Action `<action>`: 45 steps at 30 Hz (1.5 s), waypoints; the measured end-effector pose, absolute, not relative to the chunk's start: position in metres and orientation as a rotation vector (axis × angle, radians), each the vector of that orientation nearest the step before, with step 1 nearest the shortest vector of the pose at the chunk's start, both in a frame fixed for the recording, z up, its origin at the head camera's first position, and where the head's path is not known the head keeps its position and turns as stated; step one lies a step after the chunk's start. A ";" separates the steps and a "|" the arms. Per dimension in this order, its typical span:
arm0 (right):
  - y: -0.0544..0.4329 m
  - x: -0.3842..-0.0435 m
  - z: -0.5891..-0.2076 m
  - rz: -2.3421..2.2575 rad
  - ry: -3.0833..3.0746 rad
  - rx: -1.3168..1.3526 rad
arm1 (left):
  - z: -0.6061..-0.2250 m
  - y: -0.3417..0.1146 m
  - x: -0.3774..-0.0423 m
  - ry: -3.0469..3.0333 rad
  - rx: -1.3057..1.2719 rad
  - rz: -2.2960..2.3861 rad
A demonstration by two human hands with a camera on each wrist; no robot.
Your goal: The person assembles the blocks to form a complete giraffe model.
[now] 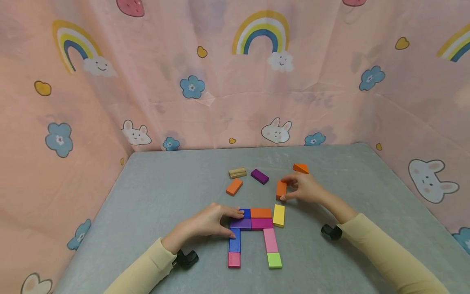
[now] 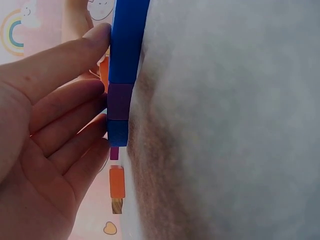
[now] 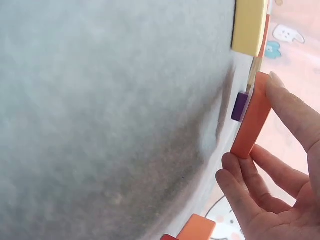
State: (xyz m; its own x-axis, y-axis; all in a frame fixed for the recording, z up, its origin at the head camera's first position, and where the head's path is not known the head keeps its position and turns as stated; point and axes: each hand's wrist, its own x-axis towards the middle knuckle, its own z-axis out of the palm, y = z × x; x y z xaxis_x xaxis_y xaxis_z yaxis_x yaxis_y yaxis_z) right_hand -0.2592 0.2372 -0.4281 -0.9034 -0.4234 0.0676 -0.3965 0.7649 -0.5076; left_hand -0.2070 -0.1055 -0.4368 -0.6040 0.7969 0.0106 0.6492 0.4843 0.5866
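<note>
Orange block [image 1: 280, 189]: as I watched remotely, it was just beyond the yellow block [image 1: 279, 215], its long axis running roughly the same way, away from the body.
Right hand [image 1: 305, 188]: the nearer, beyond and right of the yellow block, pinching the orange one by thumb and fingers.
Left hand [image 1: 205, 220]: left of the yellow block, spread, touching a blue block [image 1: 235, 245].

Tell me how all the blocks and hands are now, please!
Left hand: touching blue blocks
Right hand: pinching an orange block
Arch of blocks: laid together flat
Yellow block: flat, beside the arch
Far purple block: flat, loose
Wooden block: lying loose
Second orange block: flat, loose
Orange wedge: loose
</note>
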 end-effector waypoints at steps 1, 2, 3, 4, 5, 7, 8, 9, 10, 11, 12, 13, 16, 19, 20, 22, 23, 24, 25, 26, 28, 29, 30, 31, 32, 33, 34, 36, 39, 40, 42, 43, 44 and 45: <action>0.237 -0.258 -0.429 -0.815 2.907 -0.680 | -0.437 -0.105 -0.207 2.469 1.229 0.808; 0.237 -0.257 -0.429 -0.817 2.908 -0.682 | -0.436 -0.105 -0.207 2.470 1.226 0.809; 0.237 -0.256 -0.430 -0.818 2.908 -0.685 | -0.436 -0.105 -0.206 2.470 1.225 0.810; 0.237 -0.255 -0.431 -0.818 2.908 -0.689 | -0.436 -0.105 -0.206 2.470 1.223 0.810; 0.237 -0.254 -0.431 -0.821 2.905 -0.692 | -0.436 -0.105 -0.206 2.472 1.225 0.809; 0.237 -0.252 -0.433 -0.820 2.902 -0.698 | -0.436 -0.105 -0.206 2.474 1.226 0.806; 0.237 -0.251 -0.434 -0.822 2.898 -0.696 | -0.436 -0.105 -0.206 2.475 1.225 0.804; 0.237 -0.250 -0.435 -0.823 2.896 -0.695 | -0.436 -0.105 -0.206 2.476 1.225 0.803; 0.237 -0.249 -0.435 -0.826 2.894 -0.696 | -0.436 -0.105 -0.206 2.477 1.225 0.802; 0.237 -0.248 -0.436 -0.826 2.894 -0.697 | -0.436 -0.105 -0.206 2.478 1.224 0.801; 0.237 -0.248 -0.436 -0.825 2.896 -0.697 | -0.436 -0.105 -0.206 2.477 1.223 0.802; 0.236 -0.247 -0.436 -0.825 2.899 -0.696 | -0.436 -0.105 -0.206 2.478 1.225 0.801; 0.236 -0.245 -0.437 -0.828 2.906 -0.704 | -0.436 -0.105 -0.206 2.475 1.223 0.806; 0.235 -0.244 -0.437 -0.820 2.916 -0.713 | -0.437 -0.106 -0.206 2.473 1.221 0.812; 0.235 -0.244 -0.437 -0.821 2.918 -0.718 | -0.437 -0.105 -0.206 2.473 1.217 0.814; 0.235 -0.244 -0.437 -0.825 2.914 -0.727 | -0.437 -0.106 -0.207 2.477 1.219 0.812; 0.235 -0.245 -0.437 -0.821 2.913 -0.732 | -0.437 -0.106 -0.207 2.477 1.220 0.811; 0.235 -0.245 -0.438 -0.823 2.909 -0.734 | -0.437 -0.106 -0.207 2.479 1.221 0.807; 0.235 -0.245 -0.438 -0.823 2.903 -0.737 | -0.438 -0.106 -0.207 2.480 1.220 0.805; 0.235 -0.245 -0.438 -0.824 2.895 -0.739 | -0.438 -0.106 -0.207 2.480 1.221 0.804; 0.235 -0.246 -0.439 -0.821 2.882 -0.741 | -0.437 -0.106 -0.207 2.479 1.220 0.801; 0.236 -0.246 -0.439 -0.824 2.875 -0.742 | -0.437 -0.105 -0.207 2.479 1.222 0.800; 0.236 -0.246 -0.439 -0.831 2.867 -0.741 | -0.437 -0.105 -0.207 2.480 1.224 0.798; 0.236 -0.246 -0.439 -0.836 2.860 -0.743 | -0.437 -0.105 -0.207 2.481 1.226 0.797; 0.237 -0.246 -0.439 -0.845 2.852 -0.744 | -0.437 -0.105 -0.207 2.481 1.226 0.798; 0.237 -0.246 -0.439 -0.850 2.846 -0.745 | -0.437 -0.105 -0.207 2.480 1.223 0.799; 0.237 -0.246 -0.439 -0.854 2.840 -0.745 | -0.437 -0.105 -0.207 2.479 1.222 0.800; 0.238 -0.246 -0.438 -0.859 2.829 -0.743 | -0.438 -0.105 -0.207 2.480 1.223 0.801; 0.238 -0.246 -0.437 -0.858 2.819 -0.742 | -0.438 -0.105 -0.207 2.480 1.223 0.802; 0.238 -0.246 -0.437 -0.857 2.819 -0.742 | -0.438 -0.105 -0.207 2.480 1.225 0.801; 0.237 -0.246 -0.437 -0.855 2.819 -0.742 | -0.438 -0.105 -0.207 2.479 1.227 0.800; 0.237 -0.246 -0.437 -0.854 2.820 -0.744 | -0.438 -0.105 -0.207 2.478 1.225 0.800; 0.237 -0.246 -0.437 -0.851 2.821 -0.745 | -0.438 -0.105 -0.207 2.479 1.225 0.799; 0.237 -0.246 -0.437 -0.851 2.821 -0.747 | -0.438 -0.105 -0.207 2.479 1.225 0.797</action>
